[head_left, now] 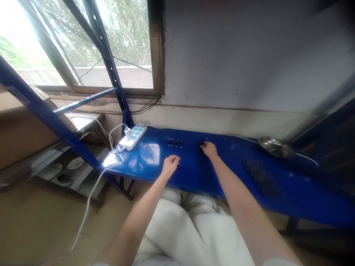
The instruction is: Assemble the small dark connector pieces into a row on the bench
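Note:
On the blue shelf board [191, 170], several small black cylinders [176, 143] with pale ends stand in a loose row. My right hand [210, 150] is to the right of that row, its fingertips pinching a similar small black cylinder [202, 142] at the board's surface. Below the row, nearer to me, hovers my left hand [170, 165] with its fingers curled and thumb and fingertips together. Whether anything tiny sits between those fingertips is not visible. A few small pale pieces [226, 139] lie beyond my right hand, too small to name.
A white power strip [133, 136] with a plug and white cable occupies the left end. At the right are a shiny metal dish [276, 146] and a blurred dark object [262, 177]. Blue uprights [111, 70] rise at the left by the window. A wall closes off the back.

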Available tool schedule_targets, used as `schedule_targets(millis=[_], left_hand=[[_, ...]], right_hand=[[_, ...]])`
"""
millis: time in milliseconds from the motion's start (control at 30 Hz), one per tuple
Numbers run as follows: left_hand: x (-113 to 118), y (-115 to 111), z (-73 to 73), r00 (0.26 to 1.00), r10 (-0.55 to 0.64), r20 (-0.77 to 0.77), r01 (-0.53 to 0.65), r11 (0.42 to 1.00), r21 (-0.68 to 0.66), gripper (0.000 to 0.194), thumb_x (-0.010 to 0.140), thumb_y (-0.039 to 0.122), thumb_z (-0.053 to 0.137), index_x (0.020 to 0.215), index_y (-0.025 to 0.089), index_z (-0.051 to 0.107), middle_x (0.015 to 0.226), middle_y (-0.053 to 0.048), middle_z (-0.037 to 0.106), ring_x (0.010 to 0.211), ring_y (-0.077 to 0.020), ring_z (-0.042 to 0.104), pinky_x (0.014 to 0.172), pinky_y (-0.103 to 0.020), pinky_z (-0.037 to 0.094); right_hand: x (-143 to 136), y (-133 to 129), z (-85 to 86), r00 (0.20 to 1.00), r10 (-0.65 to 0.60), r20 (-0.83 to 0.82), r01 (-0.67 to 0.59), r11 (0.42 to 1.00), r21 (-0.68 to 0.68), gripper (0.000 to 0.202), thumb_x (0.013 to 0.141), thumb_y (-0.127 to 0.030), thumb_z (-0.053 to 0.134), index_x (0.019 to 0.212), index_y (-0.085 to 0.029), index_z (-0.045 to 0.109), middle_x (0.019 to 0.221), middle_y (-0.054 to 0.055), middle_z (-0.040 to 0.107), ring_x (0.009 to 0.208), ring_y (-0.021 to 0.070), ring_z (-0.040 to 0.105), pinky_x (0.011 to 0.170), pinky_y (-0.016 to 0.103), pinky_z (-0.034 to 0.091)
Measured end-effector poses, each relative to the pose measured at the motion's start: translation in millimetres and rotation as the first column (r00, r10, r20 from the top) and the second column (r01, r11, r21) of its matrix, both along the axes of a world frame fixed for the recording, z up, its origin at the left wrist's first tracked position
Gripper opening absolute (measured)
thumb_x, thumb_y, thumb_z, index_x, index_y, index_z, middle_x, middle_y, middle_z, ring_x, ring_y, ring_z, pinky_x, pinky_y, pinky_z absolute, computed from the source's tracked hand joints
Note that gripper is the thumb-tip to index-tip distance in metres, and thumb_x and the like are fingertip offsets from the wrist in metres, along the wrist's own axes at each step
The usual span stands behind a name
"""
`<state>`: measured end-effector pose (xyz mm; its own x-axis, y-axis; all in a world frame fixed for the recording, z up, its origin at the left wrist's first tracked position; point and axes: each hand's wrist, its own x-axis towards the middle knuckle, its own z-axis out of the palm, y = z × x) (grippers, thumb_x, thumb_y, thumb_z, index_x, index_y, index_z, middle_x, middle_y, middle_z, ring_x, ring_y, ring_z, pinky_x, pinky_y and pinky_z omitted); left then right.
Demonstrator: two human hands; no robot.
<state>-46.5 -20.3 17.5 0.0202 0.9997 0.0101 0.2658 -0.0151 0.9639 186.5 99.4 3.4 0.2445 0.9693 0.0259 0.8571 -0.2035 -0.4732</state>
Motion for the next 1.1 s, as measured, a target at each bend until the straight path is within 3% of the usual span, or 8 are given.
schedule_targets(millis=[200, 567, 833, 1100], left_hand=[[0, 0, -0.2, 1.0, -0.001, 0.006, 0.001, 1.0, 0.002, 0.026, 0.079, 0.033, 0.045, 0.084, 0.014, 0.063, 0.07, -0.002, 0.058, 0.056, -0.0092, 0.05, 0.053, -0.021, 0.041], [0, 1, -1.4, 1.0, 0.003, 0.002, -0.003, 1.0, -0.001, 0.027, 0.08, 0.034, 0.045, 0.086, 0.015, 0.063, 0.072, -0.003, 0.059, 0.058, -0.0095, 0.051, 0.055, -0.021, 0.043], [0, 1, -3.7, 1.0, 0.008, 0.011, -0.008, 1.0, 0.014, 0.026, 0.08, 0.033, 0.045, 0.085, 0.015, 0.063, 0.072, -0.003, 0.06, 0.057, -0.0093, 0.051, 0.053, -0.021, 0.043], [0, 3, -9.2, 0.999, 0.048, -0.012, -0.046, 0.995, 0.085, 0.025, 0.081, 0.032, 0.046, 0.091, 0.016, 0.063, 0.082, -0.005, 0.062, 0.06, -0.0097, 0.053, 0.059, -0.023, 0.045]], right_hand=[[11, 3, 2.0, 1.0, 0.002, 0.01, -0.001, 1.0, -0.019, 0.021, 0.075, -0.016, 0.054, 0.091, -0.011, 0.067, 0.092, 0.014, 0.067, 0.086, 0.0211, 0.063, 0.067, 0.024, 0.045], [8, -8, 6.2, 0.988, -0.142, -0.053, 0.141, 0.99, -0.023, 0.028, 0.076, -0.037, 0.057, 0.09, -0.018, 0.071, 0.087, 0.012, 0.069, 0.083, 0.024, 0.064, 0.063, 0.026, 0.045], [12, -3, 5.4, 0.994, -0.099, -0.053, 0.096, 0.994, -0.06, 0.028, 0.075, -0.037, 0.058, 0.088, -0.017, 0.071, 0.085, 0.012, 0.069, 0.082, 0.0236, 0.064, 0.062, 0.025, 0.045], [20, 4, 1.9, 0.999, -0.024, -0.042, 0.021, 0.997, -0.074, 0.036, 0.069, -0.033, 0.065, 0.1, -0.014, 0.067, 0.088, 0.01, 0.069, 0.081, 0.0198, 0.064, 0.068, 0.025, 0.048]])
